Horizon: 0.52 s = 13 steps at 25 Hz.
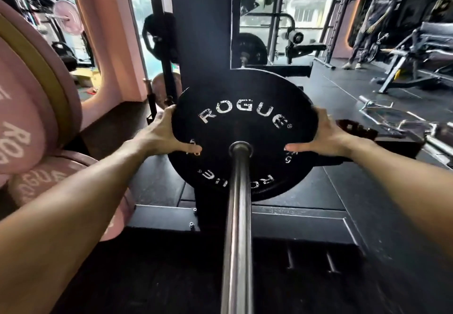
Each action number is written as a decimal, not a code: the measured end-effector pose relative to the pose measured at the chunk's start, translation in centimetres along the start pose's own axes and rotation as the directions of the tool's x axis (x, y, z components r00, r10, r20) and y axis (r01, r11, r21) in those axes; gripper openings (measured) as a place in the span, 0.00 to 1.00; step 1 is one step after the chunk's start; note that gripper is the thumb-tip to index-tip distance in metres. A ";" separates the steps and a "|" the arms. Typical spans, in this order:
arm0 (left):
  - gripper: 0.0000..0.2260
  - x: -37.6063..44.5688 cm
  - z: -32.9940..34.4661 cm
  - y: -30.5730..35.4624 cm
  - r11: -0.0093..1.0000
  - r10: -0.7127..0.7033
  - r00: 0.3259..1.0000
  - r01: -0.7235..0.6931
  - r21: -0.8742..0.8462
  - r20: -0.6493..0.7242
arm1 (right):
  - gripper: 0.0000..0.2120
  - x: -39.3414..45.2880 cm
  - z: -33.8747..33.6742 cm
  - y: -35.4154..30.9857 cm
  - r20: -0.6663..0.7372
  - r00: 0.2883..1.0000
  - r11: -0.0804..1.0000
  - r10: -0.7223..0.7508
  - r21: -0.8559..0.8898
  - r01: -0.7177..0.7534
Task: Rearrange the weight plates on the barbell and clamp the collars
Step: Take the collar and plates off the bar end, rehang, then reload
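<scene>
A black weight plate (245, 127) with white ROGUE lettering sits on the steel barbell sleeve (239, 215), which runs from the bottom of the view up to the plate's centre hole. My left hand (159, 132) grips the plate's left rim, thumb on the face and fingers behind the edge. My right hand (323, 134) holds the right rim the same way. No collar shows on the sleeve.
Pink bumper plates (27, 117) stand stacked at the left. A black rack upright (203, 31) rises right behind the plate. At the right, a curl bar (392, 117) lies on the dark floor, with a bench (416, 56) and a person's legs farther back.
</scene>
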<state>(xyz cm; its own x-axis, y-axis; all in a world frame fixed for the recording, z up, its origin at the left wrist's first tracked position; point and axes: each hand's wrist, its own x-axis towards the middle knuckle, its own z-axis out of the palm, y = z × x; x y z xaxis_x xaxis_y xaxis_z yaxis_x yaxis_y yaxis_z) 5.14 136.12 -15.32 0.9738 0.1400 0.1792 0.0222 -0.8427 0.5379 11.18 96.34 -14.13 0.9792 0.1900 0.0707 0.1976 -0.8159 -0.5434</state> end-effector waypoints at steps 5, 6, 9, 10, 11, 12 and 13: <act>0.62 3.6 2.8 -1.7 0.986 0.017 0.989 -0.040 -0.160 -0.147 | 0.61 3.0 2.2 1.9 -0.202 0.979 0.988 -0.030 0.145 0.061; 0.58 4.5 3.1 -1.9 0.984 -0.006 0.986 -0.024 -0.178 -0.168 | 0.61 3.9 2.3 1.8 -0.232 0.973 0.982 0.017 0.187 0.027; 0.48 6.2 3.8 -2.3 0.968 -0.120 0.974 0.071 -0.242 -0.193 | 0.55 6.3 2.6 0.9 -0.311 0.946 0.982 0.088 0.189 -0.030; 0.47 6.5 4.0 -2.5 0.957 -0.148 0.969 0.091 -0.275 -0.195 | 0.54 6.7 2.8 0.6 -0.336 0.936 0.981 0.110 0.190 -0.047; 0.46 6.7 4.2 -2.6 0.946 -0.165 0.966 0.098 -0.309 -0.200 | 0.54 7.0 2.8 0.4 -0.351 0.927 0.978 0.132 0.199 -0.064; 0.46 6.7 4.4 -2.7 0.937 -0.170 0.963 0.093 -0.338 -0.207 | 0.55 7.1 2.8 0.4 -0.359 0.922 0.977 0.143 0.201 -0.073; 0.45 6.6 4.5 -2.7 0.929 -0.168 0.962 0.081 -0.362 -0.215 | 0.55 6.9 2.7 0.3 -0.364 0.921 0.977 0.143 0.200 -0.073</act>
<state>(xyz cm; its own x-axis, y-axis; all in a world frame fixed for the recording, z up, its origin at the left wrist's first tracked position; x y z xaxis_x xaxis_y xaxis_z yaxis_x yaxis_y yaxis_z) 12.54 137.01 -19.30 0.8844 0.3880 0.2594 0.0178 -0.5834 0.8120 17.89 98.84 -16.09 0.9462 -0.1402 0.2917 0.1128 -0.7021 -0.7031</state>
